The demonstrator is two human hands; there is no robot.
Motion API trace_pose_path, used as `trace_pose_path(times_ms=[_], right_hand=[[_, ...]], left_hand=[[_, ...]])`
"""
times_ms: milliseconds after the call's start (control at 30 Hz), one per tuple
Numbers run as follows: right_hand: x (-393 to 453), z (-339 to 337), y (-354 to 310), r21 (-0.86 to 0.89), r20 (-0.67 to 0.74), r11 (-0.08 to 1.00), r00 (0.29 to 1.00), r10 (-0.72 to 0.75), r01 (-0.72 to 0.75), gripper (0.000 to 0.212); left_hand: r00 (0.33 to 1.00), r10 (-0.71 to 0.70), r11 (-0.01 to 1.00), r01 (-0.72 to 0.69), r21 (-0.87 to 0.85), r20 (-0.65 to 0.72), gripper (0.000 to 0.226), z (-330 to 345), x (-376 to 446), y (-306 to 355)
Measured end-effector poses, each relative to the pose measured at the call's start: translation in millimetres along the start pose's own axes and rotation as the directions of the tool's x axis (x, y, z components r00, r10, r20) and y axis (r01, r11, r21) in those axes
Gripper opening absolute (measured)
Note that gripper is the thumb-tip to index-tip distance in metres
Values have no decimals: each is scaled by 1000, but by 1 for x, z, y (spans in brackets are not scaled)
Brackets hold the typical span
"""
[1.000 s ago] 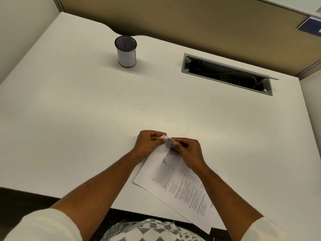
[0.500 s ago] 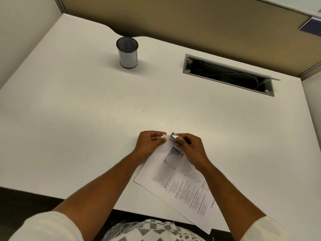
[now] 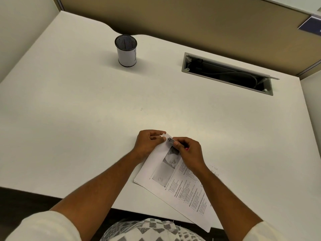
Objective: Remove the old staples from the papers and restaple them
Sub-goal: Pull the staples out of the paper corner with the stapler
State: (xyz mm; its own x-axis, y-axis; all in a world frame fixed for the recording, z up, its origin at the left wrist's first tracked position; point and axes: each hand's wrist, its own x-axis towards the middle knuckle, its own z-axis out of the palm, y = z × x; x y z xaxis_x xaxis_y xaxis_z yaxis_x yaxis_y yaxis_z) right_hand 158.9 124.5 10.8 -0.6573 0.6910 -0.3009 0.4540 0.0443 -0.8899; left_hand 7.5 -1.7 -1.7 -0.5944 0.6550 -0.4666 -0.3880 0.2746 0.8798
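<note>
A stack of printed papers (image 3: 175, 181) lies slanted on the white desk (image 3: 86, 108), its near end hanging over the desk's front edge. My left hand (image 3: 149, 141) pinches the papers' top corner between thumb and fingers. My right hand (image 3: 189, 153) holds a small metal staple remover (image 3: 171, 140) with a pink part showing under the fingers. The tool's metal tip rests on the paper's top corner, right beside my left thumb. No staple can be made out.
A mesh pen cup (image 3: 126, 50) stands at the back left of the desk. An open cable slot (image 3: 227, 73) with wires inside sits at the back right. A tan partition wall runs behind the desk.
My right hand has shifted the staple remover slightly along the papers' corner, closer to my left thumb. The papers and my left hand stay in place.
</note>
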Motion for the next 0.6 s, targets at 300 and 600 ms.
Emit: trace_pose_path(times_ms=[300, 600], right_hand=[[-3, 5, 3, -31, -49, 999, 998, -33, 32, 16], [-9, 12, 3, -77, -102, 994, 992, -81, 73, 15]], left_hand=[[1000, 2, 999, -2, 40, 0, 24, 0, -1, 0], [1000, 0, 997, 1, 72, -11, 23, 1, -1, 1]])
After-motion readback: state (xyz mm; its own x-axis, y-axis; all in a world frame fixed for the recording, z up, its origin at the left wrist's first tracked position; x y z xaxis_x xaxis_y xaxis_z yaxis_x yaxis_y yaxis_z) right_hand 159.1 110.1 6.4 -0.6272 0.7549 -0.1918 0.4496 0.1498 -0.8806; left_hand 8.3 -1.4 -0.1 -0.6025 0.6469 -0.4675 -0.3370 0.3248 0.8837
